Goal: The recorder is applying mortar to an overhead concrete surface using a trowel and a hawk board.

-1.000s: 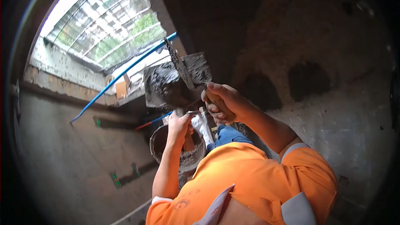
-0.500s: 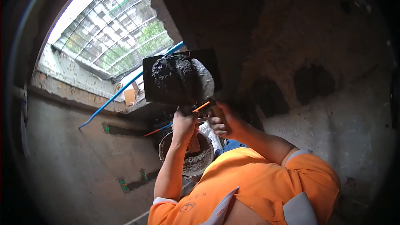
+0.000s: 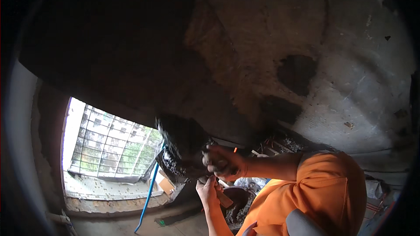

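My left hand (image 3: 209,190) is closed round the wooden handle (image 3: 224,199) of a dark mortar hawk (image 3: 171,162), which is tilted and carries wet grey mortar. Just above it, my right hand (image 3: 224,164) is closed round the handle of a trowel. Its dark blade (image 3: 186,133) is raised over the hawk, blurred and hard to make out against the shadow. Below my hands stands a bucket (image 3: 235,197) of grey mortar, partly hidden by my left forearm and orange shirt.
A barred window (image 3: 116,142) opens at the left, with a tiled sill and a cardboard box (image 3: 165,182). A blue pole (image 3: 151,192) leans in front of it. Dark patches (image 3: 297,74) mark the rough wall on the right. Loose debris (image 3: 280,146) lies along its foot.
The view has swung up and to the right, so the window sits lower. The hawk, level before, is now tilted, and the trowel has left its face and risen.
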A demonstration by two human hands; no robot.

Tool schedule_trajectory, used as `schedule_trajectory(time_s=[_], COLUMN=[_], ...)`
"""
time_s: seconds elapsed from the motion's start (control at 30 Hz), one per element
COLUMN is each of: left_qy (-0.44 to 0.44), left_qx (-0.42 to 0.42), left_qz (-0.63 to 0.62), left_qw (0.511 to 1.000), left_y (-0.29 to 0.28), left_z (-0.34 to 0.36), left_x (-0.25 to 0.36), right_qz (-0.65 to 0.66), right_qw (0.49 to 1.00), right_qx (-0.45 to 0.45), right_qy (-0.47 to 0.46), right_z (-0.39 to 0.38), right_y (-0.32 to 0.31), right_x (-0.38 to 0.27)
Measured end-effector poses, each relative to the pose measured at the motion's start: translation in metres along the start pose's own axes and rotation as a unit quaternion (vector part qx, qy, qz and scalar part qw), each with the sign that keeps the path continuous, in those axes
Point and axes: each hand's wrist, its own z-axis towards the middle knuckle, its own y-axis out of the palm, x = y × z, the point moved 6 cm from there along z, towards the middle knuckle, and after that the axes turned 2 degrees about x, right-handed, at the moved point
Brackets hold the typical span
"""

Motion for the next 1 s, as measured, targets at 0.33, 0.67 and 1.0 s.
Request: schedule_trajectory(time_s=[0.33,0.67,1.0], left_qy=[0.01,0.015,0.009], left_qx=[0.096,0.142,0.153], left_qz=[0.019,-0.012,-0.029], left_qw=[0.995,0.99,0.988], left_y=[-0.063,-0.093,-0.102], left_z=[-0.014,-0.026,-0.031], left_x=[-0.012,-0.013,-0.018], right_qz=[-0.477,-0.535,-0.627], right_qw=[0.567,0.357,0.499], right_qx=[0.224,0.265,0.194], right_qy=[-0.633,-0.718,-0.567], right_z=[0.043,0.137,0.088], right_y=[0.155,0.23,0.168], right_x=[-0.193,-0.273,-0.233])
